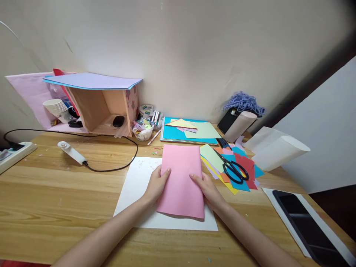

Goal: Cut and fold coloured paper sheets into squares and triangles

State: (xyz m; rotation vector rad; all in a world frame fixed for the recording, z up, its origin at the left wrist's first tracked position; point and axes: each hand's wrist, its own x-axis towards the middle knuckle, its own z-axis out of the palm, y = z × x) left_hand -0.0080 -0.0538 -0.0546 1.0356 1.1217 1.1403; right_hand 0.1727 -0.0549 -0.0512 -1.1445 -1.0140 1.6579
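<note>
Grip of both hands: the left hand [155, 182] and right hand [210, 189] grasp a pink sheet [180, 193] by its opposite long sides, thumbs on the upper face, fingers largely hidden, a hold that presumably keeps it steady. The pink sheet is set over a white sheet [129, 196], back from the middle of the near edge of the bench [69, 215]; whether the two touch cannot be told. The white sheet probably shields the wood. Scissors [225, 161] rest on coloured paper scraps [246, 167], handles toward the bench's right edge, likely for easy reach. A stack of coloured sheets [205, 130] lies toward the far edge, apparently out of the hands' way.
</note>
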